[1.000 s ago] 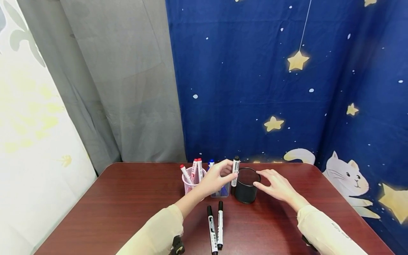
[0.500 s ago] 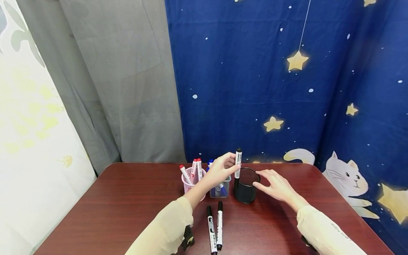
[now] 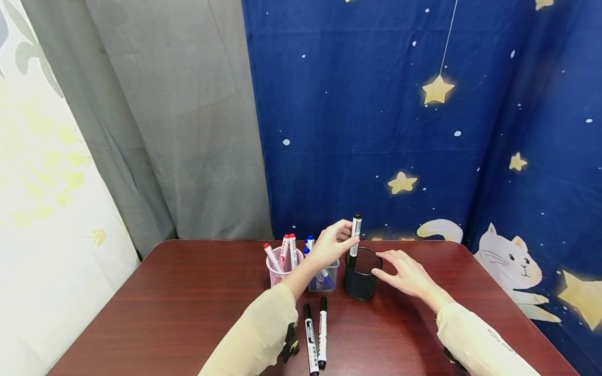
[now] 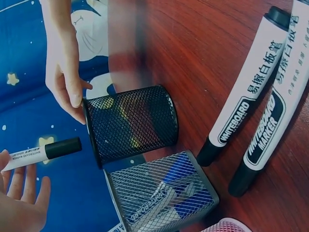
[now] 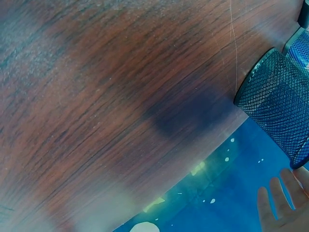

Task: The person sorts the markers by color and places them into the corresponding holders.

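Note:
My left hand (image 3: pixel 333 244) pinches a black-capped whiteboard marker (image 3: pixel 356 230) near its middle and holds it upright. The marker's lower black end overlaps the far-left rim of the black mesh pen holder (image 3: pixel 360 284); in the left wrist view that end lies just above the opening. With fingers extended, my right hand (image 3: pixel 408 272) touches the holder's right rim. Straight, spread fingers (image 5: pixel 280 191) show beside the rim in the right wrist view. Through the mesh, the holder shows no markers inside.
Left of the holder stand a silver mesh holder (image 4: pixel 161 193) with blue markers and a pink mesh cup (image 3: pixel 276 279) with red-capped markers (image 3: pixel 284 249). Two black-capped whiteboard markers (image 3: pixel 310 334) lie at the front of the brown table (image 3: pixel 188 324). Curtains hang behind.
My left hand has moved right and slightly up, carrying the marker from beside the black holder to over its rim. My right hand has stayed at the rim.

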{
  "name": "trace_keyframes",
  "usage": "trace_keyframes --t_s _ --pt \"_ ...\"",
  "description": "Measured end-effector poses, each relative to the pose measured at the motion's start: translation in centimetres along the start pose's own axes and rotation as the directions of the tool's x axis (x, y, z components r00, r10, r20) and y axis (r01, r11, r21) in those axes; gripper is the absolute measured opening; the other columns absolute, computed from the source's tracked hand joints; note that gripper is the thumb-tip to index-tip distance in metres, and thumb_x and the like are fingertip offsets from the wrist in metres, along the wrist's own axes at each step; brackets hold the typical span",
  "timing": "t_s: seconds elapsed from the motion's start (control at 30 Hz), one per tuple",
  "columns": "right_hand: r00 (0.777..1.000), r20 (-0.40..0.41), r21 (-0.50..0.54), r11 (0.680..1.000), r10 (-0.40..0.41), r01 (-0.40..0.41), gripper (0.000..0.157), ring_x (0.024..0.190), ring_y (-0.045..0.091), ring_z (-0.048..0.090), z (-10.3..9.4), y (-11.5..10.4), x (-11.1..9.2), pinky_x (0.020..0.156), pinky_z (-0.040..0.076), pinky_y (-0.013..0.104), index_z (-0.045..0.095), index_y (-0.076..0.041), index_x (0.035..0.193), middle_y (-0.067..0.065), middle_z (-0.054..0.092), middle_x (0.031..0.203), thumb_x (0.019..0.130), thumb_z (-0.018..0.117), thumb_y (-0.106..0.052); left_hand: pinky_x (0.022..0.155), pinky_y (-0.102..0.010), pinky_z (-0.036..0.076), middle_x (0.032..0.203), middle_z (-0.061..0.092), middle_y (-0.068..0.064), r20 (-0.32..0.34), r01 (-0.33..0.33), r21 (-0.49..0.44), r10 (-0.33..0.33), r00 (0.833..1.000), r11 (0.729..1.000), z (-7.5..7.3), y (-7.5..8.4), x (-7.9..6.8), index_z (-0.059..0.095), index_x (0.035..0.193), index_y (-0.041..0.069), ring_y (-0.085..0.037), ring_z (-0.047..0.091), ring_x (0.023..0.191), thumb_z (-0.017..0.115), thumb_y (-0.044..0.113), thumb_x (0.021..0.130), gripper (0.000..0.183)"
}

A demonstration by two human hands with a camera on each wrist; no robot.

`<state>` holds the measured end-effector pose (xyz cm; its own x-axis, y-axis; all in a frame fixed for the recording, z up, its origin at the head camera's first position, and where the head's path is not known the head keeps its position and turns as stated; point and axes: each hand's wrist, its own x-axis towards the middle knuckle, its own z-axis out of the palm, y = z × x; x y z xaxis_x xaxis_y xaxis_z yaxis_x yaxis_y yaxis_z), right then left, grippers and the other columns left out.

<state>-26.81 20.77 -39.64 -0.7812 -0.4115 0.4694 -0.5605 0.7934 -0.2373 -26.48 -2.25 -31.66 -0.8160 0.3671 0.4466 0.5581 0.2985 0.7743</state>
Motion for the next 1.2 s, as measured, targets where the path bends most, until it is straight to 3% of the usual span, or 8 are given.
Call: trace_keyframes --t_s 0.37,0.77,0.97,1.07,1.2 --pt "1.0 0.009 -0.004 1.0 0.009 -0.009 0.053 0.104 0.024 0.052 0.1 -0.1 0.1 0.082 0.045 0.046 0.062 -0.008 0.116 0.007 0.06 0.109 0.081 0.062 -0.049 0.074 -0.024 0.048 0.094 0.064 -0.008 -0.019 0.017 0.034 -0.016 1.0 0.999 0.5 -0.3 0.9 0.058 0.108 0.003 -0.016 0.062 0.083 0.064 0.012 0.086 0.024" --pt "1.0 0.011 0.002 1.0 0.007 -0.007 0.054 0.103 0.023 0.052 0.3 -0.2 0.0 0.082 0.045 0.046 0.062 -0.008 0.116 0.007 0.06 0.109 0.081 0.061 -0.05 0.073 -0.025 0.049 0.095 0.063 -0.01 -0.018 0.069 0.006 -0.069 0.997 0.998 1.1 -1.7 0.4 0.058 0.108 0.001 -0.02 0.063 0.085 0.063 0.009 0.086 0.025" --pt "1.0 0.005 0.002 1.0 0.005 -0.005 0.054 0.104 0.023 0.052 0.3 -0.2 -0.1 0.082 0.044 0.046 0.062 -0.007 0.116 0.007 0.06 0.109 0.081 0.062 -0.048 0.079 -0.029 0.047 0.101 0.063 -0.01 -0.028 0.048 0.006 -0.048 0.998 0.999 1.0 -2.1 0.1 0.058 0.109 0.003 -0.02 0.062 0.092 0.063 0.008 0.086 0.025" --pt "1.0 0.005 -0.002 1.0 0.002 -0.002 0.054 0.104 0.024 0.052 0.1 -0.2 -0.1 0.083 0.044 0.046 0.062 -0.007 0.116 0.007 0.061 0.109 0.081 0.062 -0.048 0.085 -0.036 0.045 0.107 0.061 -0.014 -0.035 0.025 -0.017 -0.026 0.999 1.0 0.2 -0.3 -0.7 0.056 0.111 0.001 -0.026 0.058 0.1 0.061 0.005 0.086 0.026" --pt "1.0 0.005 -0.007 1.0 0.003 -0.003 0.054 0.104 0.024 0.052 0.0 -0.1 -0.1 0.083 0.044 0.046 0.062 -0.007 0.116 0.007 0.061 0.108 0.081 0.062 -0.048 0.086 -0.041 0.044 0.11 0.058 -0.019 -0.047 -0.042 -0.067 0.039 0.998 0.997 -0.4 0.0 -1.2 0.054 0.113 -0.004 -0.033 0.055 0.104 0.06 0.002 0.086 0.028"
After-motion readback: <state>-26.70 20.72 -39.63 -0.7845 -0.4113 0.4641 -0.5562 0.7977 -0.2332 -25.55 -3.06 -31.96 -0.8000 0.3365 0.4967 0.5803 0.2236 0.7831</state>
